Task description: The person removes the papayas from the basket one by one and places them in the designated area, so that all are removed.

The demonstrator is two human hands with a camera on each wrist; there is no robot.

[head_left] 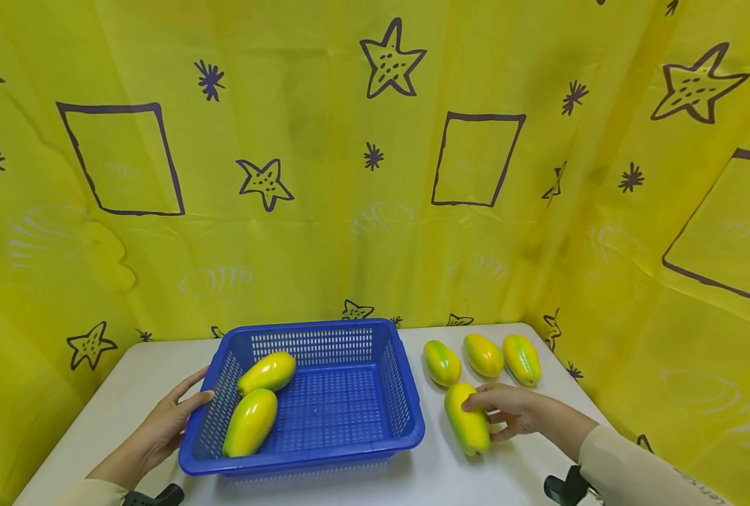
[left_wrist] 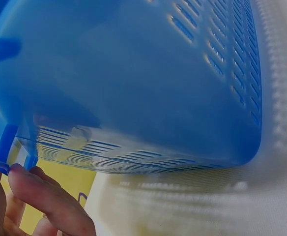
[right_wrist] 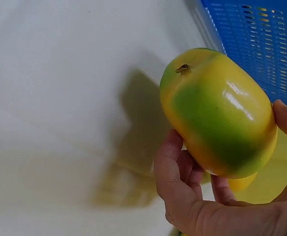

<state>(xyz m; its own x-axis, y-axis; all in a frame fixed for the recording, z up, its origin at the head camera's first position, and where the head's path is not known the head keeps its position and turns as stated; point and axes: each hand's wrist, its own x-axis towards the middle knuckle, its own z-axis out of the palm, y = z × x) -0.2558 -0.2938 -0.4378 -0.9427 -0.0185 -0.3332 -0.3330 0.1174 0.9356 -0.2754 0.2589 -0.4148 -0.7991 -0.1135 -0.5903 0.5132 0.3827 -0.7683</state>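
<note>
My right hand (head_left: 512,410) grips a yellow-green papaya (head_left: 467,419) to the right of the basket, thumb on one side and fingers on the other. In the right wrist view this papaya (right_wrist: 217,113) shows its stem end, and its shadow falls apart from it on the table. On the left, my left hand (head_left: 167,425) holds the rim of a blue plastic basket (head_left: 299,460), thumb over the edge. Two papayas lie inside at the basket's left side, one papaya (head_left: 267,372) behind the other papaya (head_left: 251,423). The left wrist view shows fingers (left_wrist: 50,199) at the rim.
Three more papayas lie at the table's back right: a left papaya (head_left: 442,363), a middle papaya (head_left: 483,355) and a right papaya (head_left: 522,359). A yellow patterned curtain (head_left: 311,246) encloses the white table (head_left: 520,467) at the back and sides.
</note>
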